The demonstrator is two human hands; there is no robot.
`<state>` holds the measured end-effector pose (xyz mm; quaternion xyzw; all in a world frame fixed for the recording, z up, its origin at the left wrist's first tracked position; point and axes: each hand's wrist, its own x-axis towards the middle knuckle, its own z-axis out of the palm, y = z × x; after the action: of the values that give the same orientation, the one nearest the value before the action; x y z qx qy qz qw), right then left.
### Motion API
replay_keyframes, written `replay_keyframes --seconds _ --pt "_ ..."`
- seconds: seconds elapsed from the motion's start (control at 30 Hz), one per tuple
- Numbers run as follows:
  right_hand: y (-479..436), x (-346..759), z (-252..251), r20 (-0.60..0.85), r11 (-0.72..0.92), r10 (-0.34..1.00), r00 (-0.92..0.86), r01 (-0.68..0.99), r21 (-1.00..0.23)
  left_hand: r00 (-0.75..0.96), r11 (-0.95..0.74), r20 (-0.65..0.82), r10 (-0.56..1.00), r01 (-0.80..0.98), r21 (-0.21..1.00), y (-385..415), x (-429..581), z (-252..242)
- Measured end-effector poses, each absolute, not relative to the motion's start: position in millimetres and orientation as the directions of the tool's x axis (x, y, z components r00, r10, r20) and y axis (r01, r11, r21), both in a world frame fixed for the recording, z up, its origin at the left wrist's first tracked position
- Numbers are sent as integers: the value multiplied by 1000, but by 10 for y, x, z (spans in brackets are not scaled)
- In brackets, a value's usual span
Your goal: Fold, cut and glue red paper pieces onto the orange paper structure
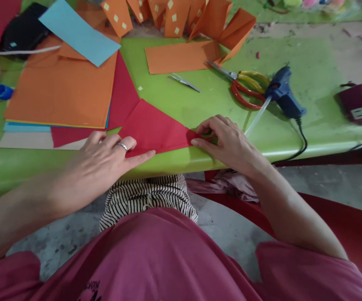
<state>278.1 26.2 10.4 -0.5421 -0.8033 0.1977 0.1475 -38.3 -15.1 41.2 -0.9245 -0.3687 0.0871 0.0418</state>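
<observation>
A folded piece of red paper (158, 127) lies near the table's front edge, tapering to a point on the right. My left hand (105, 156), with a ring on one finger, rests on its left end. The thumb stretches along the lower edge and the other fingers are bent over the paper. At the tapered right end, my right hand (223, 140) pinches the red paper between thumb and fingers. Part of that tip is hidden under the fingers.
Left of my hands lies a stack of orange paper (61, 92) with a light-blue strip (78, 33) on top. Small scissors (185, 82), larger scissors (250, 85) and a blue glue gun (284, 92) lie beyond my right hand. Pleated orange paper (177, 19) stands at the back.
</observation>
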Motion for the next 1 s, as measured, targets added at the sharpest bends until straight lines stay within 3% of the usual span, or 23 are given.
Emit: replay_keyframes --seconds 0.17,0.3,0.4,0.47,0.53,0.7,0.83,1.0 --pt "158 2842 35 116 360 931 -346 819 -447 711 -720 -110 694 682 -128 -144 -398 378" --pt "-48 2768 29 367 367 889 -273 904 -219 687 -695 -111 718 716 -69 -134 -393 370" --pt "-231 2581 21 510 517 753 -417 853 -66 698 -713 -147 701 693 -106 -140 -384 389" --pt "-318 2427 -15 494 660 653 -575 751 2 708 -721 -137 693 678 -142 -150 -377 394" --pt "-362 2296 -78 432 714 631 -644 700 1 708 -716 -112 697 676 -175 -159 -368 389" --pt "-356 2189 -229 337 674 716 -611 732 -104 671 -672 -78 738 717 -185 -236 -348 377" --pt "-349 2188 -261 361 671 714 -600 734 -108 591 -584 -4 807 797 -151 -490 -282 340" --pt "-355 2147 -286 444 677 679 -585 733 -71 436 -405 220 873 898 -174 -858 -54 118"
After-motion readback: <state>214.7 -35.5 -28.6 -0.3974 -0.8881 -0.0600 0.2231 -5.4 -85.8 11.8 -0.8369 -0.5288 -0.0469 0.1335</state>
